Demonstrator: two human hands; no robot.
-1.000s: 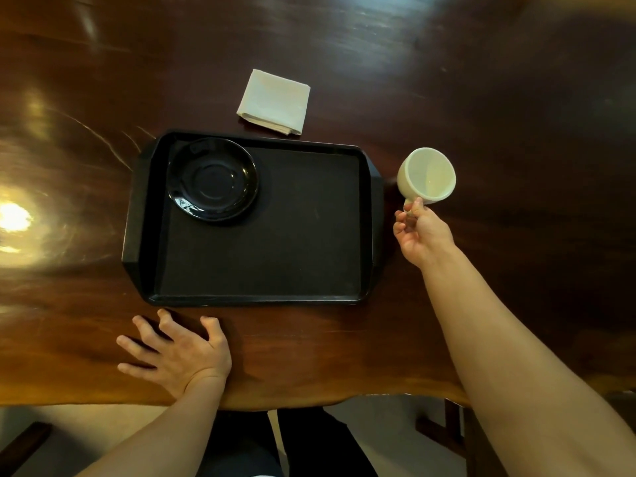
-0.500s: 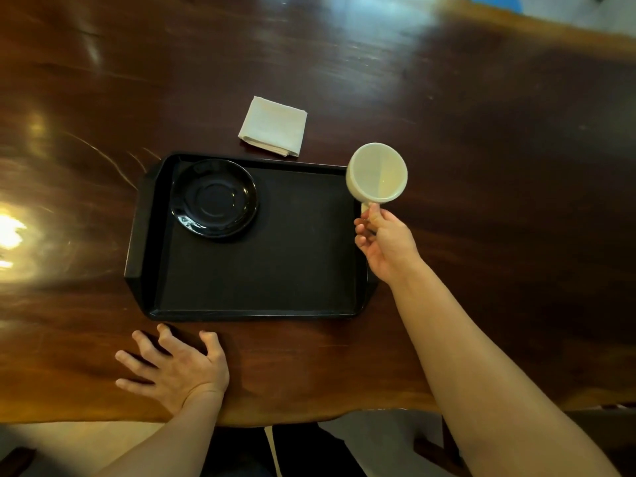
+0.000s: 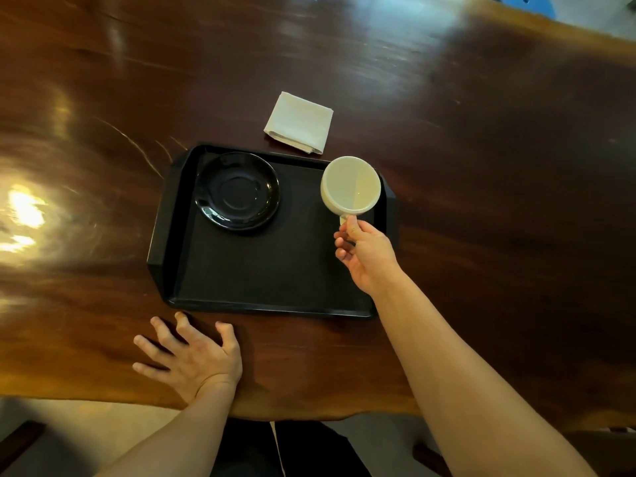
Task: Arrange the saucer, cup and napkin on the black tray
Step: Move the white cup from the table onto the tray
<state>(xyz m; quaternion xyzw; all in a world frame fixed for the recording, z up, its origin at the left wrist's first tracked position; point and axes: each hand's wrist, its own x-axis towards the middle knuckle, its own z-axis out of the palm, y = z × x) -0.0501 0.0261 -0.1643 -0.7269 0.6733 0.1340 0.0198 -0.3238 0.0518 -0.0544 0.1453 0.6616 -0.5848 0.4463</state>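
Note:
A black tray [image 3: 261, 266] lies on the dark wooden table. A black saucer [image 3: 236, 191] sits in its far left corner. My right hand [image 3: 366, 254] grips the handle of a cream cup [image 3: 350, 185], which hangs over the tray's far right corner, mouth up and empty. A folded cream napkin [image 3: 298, 122] lies on the table just beyond the tray's far edge. My left hand [image 3: 191, 359] rests flat on the table in front of the tray's near left corner, fingers spread.
The wooden table [image 3: 499, 166] stretches wide to the right and far side, with bright glare [image 3: 25, 210] at the left. Its near edge runs just behind my left wrist. A blue object [image 3: 526, 3] shows past the far right edge.
My right hand has carried the cup leftward from the table beside the tray to above the tray's far right corner. My left hand has stayed in place.

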